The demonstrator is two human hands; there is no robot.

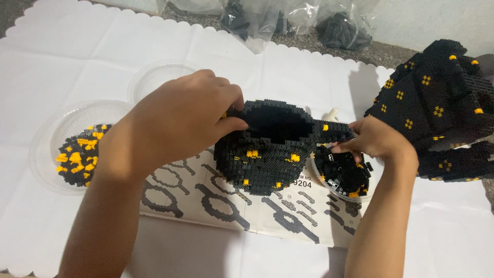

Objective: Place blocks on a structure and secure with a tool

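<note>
A hollow black brick model (270, 149) with yellow studs stands on a printed instruction sheet (242, 213). My left hand (180, 116) grips its left rim, thumb on top. To the right, my right hand (375, 139) reaches fingers-down into a clear round dish (342, 175) filled with small black and a few yellow bricks. I cannot tell whether those fingers hold a piece.
A clear dish (77, 146) of black and yellow bricks lies at left, an empty clear dish (157, 77) behind it. A large black-and-yellow built section (437, 108) stands at right. Plastic bags (288, 20) of dark bricks lie at the back. A white scalloped cloth (62, 56) covers the surface.
</note>
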